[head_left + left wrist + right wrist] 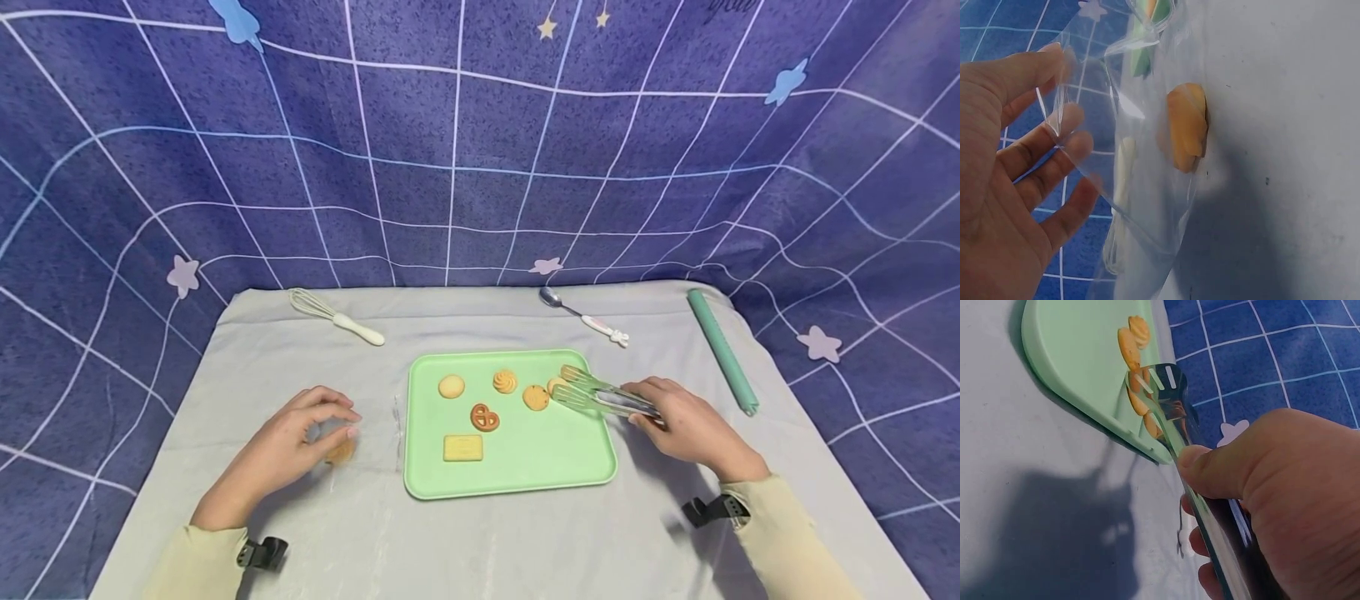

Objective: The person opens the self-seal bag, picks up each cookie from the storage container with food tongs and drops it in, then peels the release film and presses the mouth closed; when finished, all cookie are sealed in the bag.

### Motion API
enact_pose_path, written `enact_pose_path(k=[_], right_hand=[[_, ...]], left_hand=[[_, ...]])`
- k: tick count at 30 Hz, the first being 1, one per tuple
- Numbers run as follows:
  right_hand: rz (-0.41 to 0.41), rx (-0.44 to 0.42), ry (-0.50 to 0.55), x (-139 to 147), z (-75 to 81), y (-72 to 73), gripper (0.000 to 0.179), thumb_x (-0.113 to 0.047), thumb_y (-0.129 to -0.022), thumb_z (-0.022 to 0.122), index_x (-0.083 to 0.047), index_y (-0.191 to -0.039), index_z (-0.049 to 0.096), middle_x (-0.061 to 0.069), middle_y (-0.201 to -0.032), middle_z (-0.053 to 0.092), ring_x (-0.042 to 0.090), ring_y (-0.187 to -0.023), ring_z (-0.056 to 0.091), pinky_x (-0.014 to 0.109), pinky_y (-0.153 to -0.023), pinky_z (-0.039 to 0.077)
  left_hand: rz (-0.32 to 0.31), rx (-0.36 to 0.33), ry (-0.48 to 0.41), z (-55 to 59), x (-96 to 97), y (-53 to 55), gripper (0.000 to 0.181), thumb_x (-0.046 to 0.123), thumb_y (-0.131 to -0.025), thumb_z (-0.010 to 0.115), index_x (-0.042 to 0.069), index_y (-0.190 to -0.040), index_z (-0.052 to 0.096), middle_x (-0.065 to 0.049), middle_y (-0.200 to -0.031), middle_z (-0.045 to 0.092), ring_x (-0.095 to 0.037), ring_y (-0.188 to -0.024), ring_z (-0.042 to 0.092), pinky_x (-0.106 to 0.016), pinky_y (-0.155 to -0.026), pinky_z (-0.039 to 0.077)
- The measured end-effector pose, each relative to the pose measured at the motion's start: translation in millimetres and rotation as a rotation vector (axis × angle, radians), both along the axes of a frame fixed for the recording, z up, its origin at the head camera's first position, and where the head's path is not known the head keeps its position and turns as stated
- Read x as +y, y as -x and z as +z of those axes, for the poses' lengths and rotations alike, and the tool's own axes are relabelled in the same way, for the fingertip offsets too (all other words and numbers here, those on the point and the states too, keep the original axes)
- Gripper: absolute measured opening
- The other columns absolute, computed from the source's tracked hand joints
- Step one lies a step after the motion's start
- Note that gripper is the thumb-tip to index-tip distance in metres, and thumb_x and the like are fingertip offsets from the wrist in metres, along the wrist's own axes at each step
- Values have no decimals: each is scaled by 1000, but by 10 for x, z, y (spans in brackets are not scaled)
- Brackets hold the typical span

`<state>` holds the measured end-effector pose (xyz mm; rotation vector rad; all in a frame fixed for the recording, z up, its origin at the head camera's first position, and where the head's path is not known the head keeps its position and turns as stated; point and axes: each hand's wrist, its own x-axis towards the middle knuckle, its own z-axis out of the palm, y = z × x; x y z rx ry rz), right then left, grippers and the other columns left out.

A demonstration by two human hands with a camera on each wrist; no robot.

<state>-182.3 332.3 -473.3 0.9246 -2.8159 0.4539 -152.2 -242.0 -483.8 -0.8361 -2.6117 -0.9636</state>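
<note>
My left hand [303, 437] pinches the edge of a clear plastic bag [1141, 206] between thumb and fingers, left of the tray. Inside it a golden-brown cookie or bread piece [1186, 128] lies low, near the table. My right hand [686, 421] grips metal tongs [1169, 394] with slotted ends over the right side of a light green tray [540, 454]. A round cookie [556, 386], partly hidden, shows at the tong ends. Beside it lies a speckled cookie [536, 397]. Also on the tray are a swirl cookie [505, 382], a plain round cookie [451, 386], a pretzel [484, 418] and a rectangular biscuit [462, 448].
A white whisk [352, 327] lies at the back left of the grey-covered table. Behind the tray is a spoon [592, 323] with a white handle. A long green rod [723, 354] lies at the right. A blue gridded curtain [480, 167] hangs behind.
</note>
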Motion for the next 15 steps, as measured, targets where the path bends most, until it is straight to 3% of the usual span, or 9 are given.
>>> enact_pose_path(k=[15], right_hand=[[16,6,55,27,-14,-29,39,-12,-92,75,-4,-129,65,6,-116,67,21,-104,63,46,-85,52]], left_hand=[[12,-18,9,3,-13,-5,16,9,-89,80,16,-104,77,0,-114,63,-17,-109,58,-23,-93,42]])
